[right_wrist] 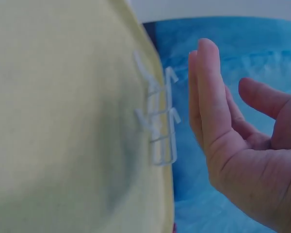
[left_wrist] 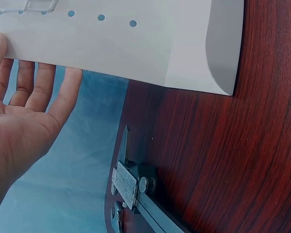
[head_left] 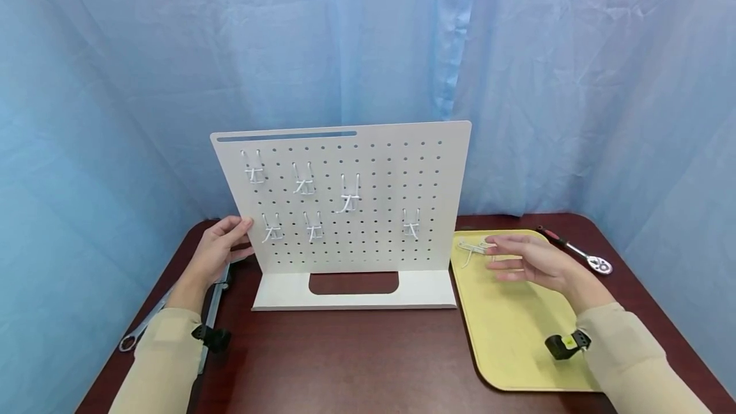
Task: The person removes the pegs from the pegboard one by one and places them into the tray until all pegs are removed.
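A white pegboard [head_left: 379, 229] stands upright on its flat base, with several white wire hooks [head_left: 350, 197] hung on its front. My left hand [head_left: 221, 248] holds the board's left edge, thumb on the front face and fingers behind, as the left wrist view also shows. My right hand [head_left: 531, 264] hovers over the far end of the yellow tray [head_left: 517, 337], fingers fairly straight and nothing in them. Beside its fingertips, loose white wire hooks [right_wrist: 156, 124] lie near the tray's edge.
A caliper [left_wrist: 128, 184] lies on the dark wooden table [head_left: 345, 363] left of the board, with a wrench [head_left: 138, 331] further left. Behind the tray on the right rests a ratchet [head_left: 575, 251]. Blue curtains [head_left: 345, 37] surround the table.
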{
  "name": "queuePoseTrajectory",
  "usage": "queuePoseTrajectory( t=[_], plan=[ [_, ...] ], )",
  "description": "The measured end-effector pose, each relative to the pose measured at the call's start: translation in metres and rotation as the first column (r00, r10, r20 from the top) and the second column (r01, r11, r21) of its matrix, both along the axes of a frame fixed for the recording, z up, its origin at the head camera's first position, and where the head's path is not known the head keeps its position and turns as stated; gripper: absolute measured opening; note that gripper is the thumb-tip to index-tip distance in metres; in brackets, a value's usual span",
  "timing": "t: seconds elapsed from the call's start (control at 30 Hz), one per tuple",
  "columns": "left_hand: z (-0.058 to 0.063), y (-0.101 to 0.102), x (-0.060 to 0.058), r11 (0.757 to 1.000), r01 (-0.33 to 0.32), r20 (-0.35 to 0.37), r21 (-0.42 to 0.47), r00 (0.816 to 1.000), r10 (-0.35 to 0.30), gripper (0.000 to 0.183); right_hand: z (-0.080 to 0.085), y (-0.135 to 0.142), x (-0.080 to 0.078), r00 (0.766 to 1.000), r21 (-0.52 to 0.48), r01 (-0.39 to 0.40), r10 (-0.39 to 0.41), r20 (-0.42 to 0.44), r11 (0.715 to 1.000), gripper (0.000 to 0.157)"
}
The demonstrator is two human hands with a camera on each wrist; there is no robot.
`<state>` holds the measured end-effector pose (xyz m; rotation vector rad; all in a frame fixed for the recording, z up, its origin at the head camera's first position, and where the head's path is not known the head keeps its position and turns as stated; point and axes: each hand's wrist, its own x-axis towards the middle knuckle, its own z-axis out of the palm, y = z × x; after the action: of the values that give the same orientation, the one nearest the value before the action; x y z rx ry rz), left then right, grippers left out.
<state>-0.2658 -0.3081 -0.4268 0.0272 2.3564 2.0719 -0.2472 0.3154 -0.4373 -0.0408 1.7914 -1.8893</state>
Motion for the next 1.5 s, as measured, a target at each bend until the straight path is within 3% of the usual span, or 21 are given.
queuePoseTrajectory(
  t=[0.33, 0.63, 0.87, 1.13, 1.5],
  plan=[
    [0.002, -0.007, 0.001, 1.000, 0.010, -0.012, 0.024, 1.000, -0.010, 0.028, 0.038, -0.036, 0.007, 0.977, -0.054, -0.098, 0.085, -0.197, 0.994, 0.038],
    [0.005, -0.011, 0.008, 1.000, 0.014, -0.005, -0.023, 1.000, -0.014, 0.030, 0.074, -0.086, 0.018, 0.948, -0.081, -0.205, 0.177, -0.265, 0.975, 0.052],
    [0.006, -0.017, 0.015, 1.000, 0.021, -0.008, -0.017, 1.000, -0.021, 0.027, 0.096, -0.130, 0.021, 0.934, -0.081, -0.275, 0.246, -0.261, 0.958, 0.057],
    [0.004, -0.017, 0.013, 1.000, 0.021, -0.015, -0.005, 1.000, -0.021, 0.025, 0.104, -0.171, 0.014, 0.937, -0.154, -0.310, 0.274, -0.218, 0.938, 0.057],
    [0.001, -0.002, 0.001, 1.000, 0.027, -0.005, 0.006, 1.000, -0.027, 0.027, 0.103, -0.201, 0.005, 0.975, -0.251, -0.213, 0.188, -0.120, 0.944, 0.056]
  ],
)
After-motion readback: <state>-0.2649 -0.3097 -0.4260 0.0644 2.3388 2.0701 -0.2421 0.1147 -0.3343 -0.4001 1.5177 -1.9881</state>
